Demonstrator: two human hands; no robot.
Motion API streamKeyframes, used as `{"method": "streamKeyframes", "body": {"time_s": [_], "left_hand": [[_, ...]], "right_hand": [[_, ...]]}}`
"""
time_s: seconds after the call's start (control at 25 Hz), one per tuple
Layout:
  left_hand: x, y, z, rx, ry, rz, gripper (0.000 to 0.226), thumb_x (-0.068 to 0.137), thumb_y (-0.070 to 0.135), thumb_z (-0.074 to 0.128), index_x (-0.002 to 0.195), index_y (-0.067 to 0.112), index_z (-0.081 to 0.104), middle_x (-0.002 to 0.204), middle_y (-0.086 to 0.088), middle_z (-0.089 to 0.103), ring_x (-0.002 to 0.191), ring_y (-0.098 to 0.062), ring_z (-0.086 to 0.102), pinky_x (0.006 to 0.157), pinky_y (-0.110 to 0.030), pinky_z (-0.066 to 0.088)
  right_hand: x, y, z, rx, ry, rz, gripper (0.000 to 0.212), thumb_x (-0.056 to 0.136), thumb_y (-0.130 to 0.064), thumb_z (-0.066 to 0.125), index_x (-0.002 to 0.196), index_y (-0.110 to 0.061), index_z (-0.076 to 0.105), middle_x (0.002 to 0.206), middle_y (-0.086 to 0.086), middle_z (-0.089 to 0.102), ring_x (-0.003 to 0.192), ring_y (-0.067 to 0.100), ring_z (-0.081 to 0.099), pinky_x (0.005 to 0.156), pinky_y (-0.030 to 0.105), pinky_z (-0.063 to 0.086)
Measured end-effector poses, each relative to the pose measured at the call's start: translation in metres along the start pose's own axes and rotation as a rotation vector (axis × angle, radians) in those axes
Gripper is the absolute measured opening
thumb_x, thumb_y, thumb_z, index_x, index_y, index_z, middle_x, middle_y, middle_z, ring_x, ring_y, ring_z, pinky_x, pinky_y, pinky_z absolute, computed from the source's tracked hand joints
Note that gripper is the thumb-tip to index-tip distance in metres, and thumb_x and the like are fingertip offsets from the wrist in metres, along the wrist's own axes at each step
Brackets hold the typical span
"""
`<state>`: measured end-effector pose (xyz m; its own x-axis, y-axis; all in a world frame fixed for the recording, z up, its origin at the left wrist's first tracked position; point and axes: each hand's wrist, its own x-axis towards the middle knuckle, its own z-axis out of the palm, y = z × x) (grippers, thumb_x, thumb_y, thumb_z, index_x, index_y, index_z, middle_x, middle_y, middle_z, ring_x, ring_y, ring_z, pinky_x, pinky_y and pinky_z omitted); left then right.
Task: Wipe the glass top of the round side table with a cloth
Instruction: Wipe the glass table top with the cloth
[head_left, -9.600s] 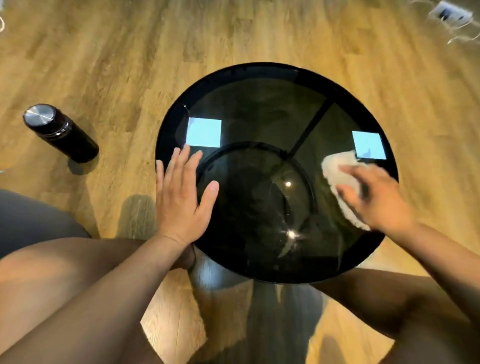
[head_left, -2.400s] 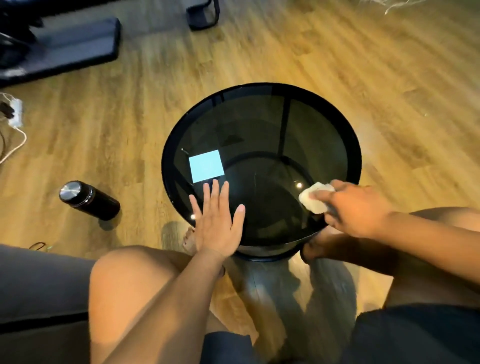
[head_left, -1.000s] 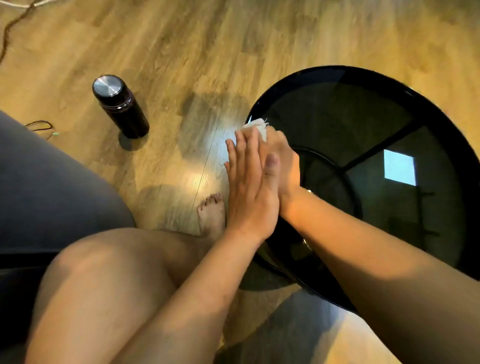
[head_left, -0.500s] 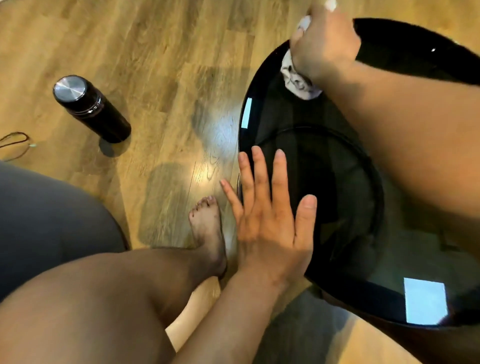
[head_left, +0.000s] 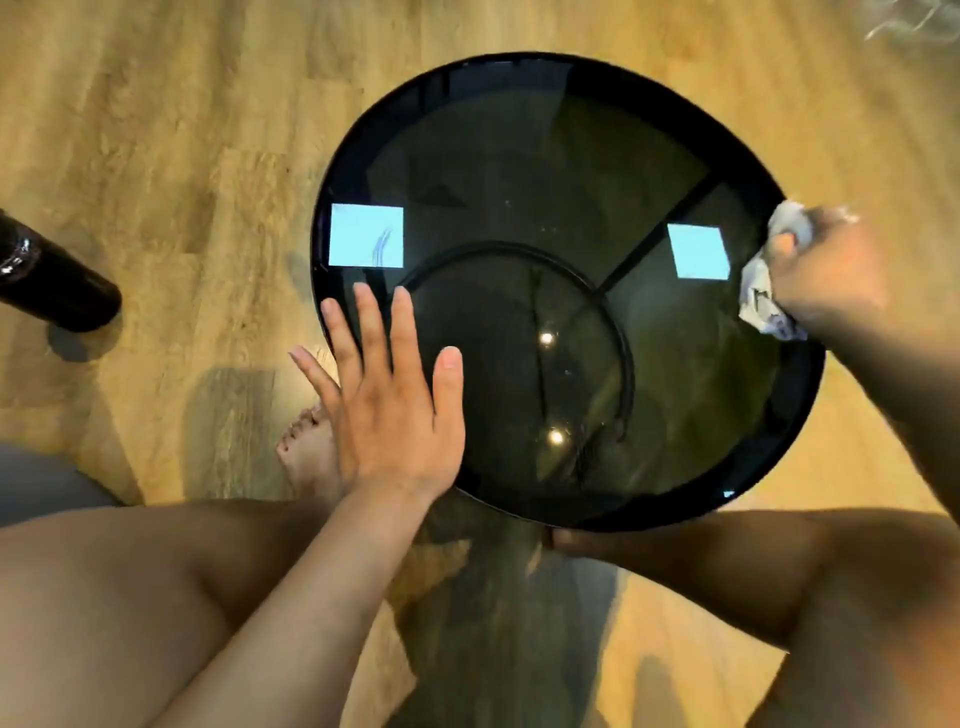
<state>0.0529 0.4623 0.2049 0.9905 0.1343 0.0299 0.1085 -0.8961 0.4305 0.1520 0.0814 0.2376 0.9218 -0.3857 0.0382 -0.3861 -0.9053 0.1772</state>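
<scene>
Sitting low over a round side table (head_left: 519, 171) with a dark smoked-glass top and a black rim, a person has both arms out across it, bare knees on either side of its near edge. The left hand (head_left: 387, 410) lies flat and palm down on the near left part of the glass. Its fingers are straight and fanned wide, holding nothing, and the little finger reaches out past the rim over the floor. The right hand (head_left: 826, 275) is at the far right edge of the top, blurred, with its fingers curled round a crumpled white cloth (head_left: 761, 306). The cloth bunches out above and below the knuckles and lies against the glass right at the rim, well apart from the left hand. Two pale blue square reflections show on the glass, one (head_left: 367, 235) just beyond the left fingertips and one (head_left: 698, 252) just beside the cloth, and a couple of small bright glints sit near the middle. Through the glass a black metal ring (head_left: 498, 245) of the frame shows, with a straight bar running from it toward the far right rim. A bare foot (head_left: 311, 457) rests on the light wooden plank floor (head_left: 156, 130) just left of the table, partly under the left wrist. Off at the left edge a dark cylindrical bottle (head_left: 57, 280) stands on the floor, cut off by the frame, and a grey cushion edge (head_left: 36, 488) shows below it.
</scene>
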Motion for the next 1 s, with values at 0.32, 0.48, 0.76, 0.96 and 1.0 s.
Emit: {"method": "streamKeyframes", "body": {"time_s": [0.32, 0.48, 0.76, 0.96, 1.0], "left_hand": [[-0.018, -0.039, -0.017, 0.017, -0.074, 0.001, 0.076, 0.094, 0.058, 0.004, 0.157, 0.015, 0.004, 0.165, -0.012, -0.006, 0.151, -0.03, -0.014, 0.12, -0.055, -0.009], [-0.038, -0.053, -0.028, 0.075, -0.092, -0.035, 0.078, 0.092, 0.061, 0.002, 0.157, 0.019, 0.002, 0.165, -0.012, -0.007, 0.151, -0.031, -0.013, 0.118, -0.06, -0.01], [-0.073, -0.027, -0.026, 0.331, -0.125, 0.203, 0.076, 0.094, 0.064, -0.001, 0.157, 0.022, 0.007, 0.165, -0.015, 0.005, 0.151, -0.034, -0.008, 0.116, -0.065, -0.006], [-0.063, -0.004, -0.019, 0.44, -0.192, 0.547, 0.072, 0.097, 0.063, 0.008, 0.156, 0.024, 0.019, 0.165, -0.012, 0.012, 0.152, -0.033, 0.0, 0.116, -0.066, -0.004], [-0.057, 0.007, -0.014, 0.425, -0.202, 0.57, 0.071, 0.096, 0.062, 0.009, 0.155, 0.024, 0.021, 0.165, -0.011, 0.012, 0.152, -0.032, 0.0, 0.116, -0.065, -0.004]], "right_hand": [[-0.197, -0.045, -0.012, 0.305, -0.002, 0.028, 0.035, 0.091, -0.034, 0.045, 0.121, -0.016, 0.048, 0.109, 0.018, 0.052, 0.099, 0.04, 0.054, 0.086, 0.048, 0.046], [-0.267, -0.089, -0.031, 0.339, -0.039, -0.141, 0.04, 0.084, -0.035, 0.054, 0.119, -0.017, 0.06, 0.099, 0.017, 0.061, 0.087, 0.037, 0.059, 0.074, 0.043, 0.049], [-0.262, -0.049, -0.033, 0.333, -0.079, -0.35, 0.041, 0.088, -0.035, 0.055, 0.129, -0.03, 0.055, 0.109, 0.01, 0.056, 0.098, 0.032, 0.056, 0.078, 0.04, 0.044], [-0.176, 0.045, -0.019, 0.719, -0.065, 0.255, 0.046, 0.099, -0.035, 0.048, 0.142, -0.019, 0.042, 0.132, 0.018, 0.056, 0.101, 0.039, 0.061, 0.071, 0.027, 0.044], [-0.168, 0.038, -0.021, 0.826, -0.109, 0.322, 0.05, 0.099, -0.038, 0.048, 0.145, -0.02, 0.038, 0.135, 0.014, 0.053, 0.101, 0.038, 0.059, 0.066, 0.023, 0.046]]}}
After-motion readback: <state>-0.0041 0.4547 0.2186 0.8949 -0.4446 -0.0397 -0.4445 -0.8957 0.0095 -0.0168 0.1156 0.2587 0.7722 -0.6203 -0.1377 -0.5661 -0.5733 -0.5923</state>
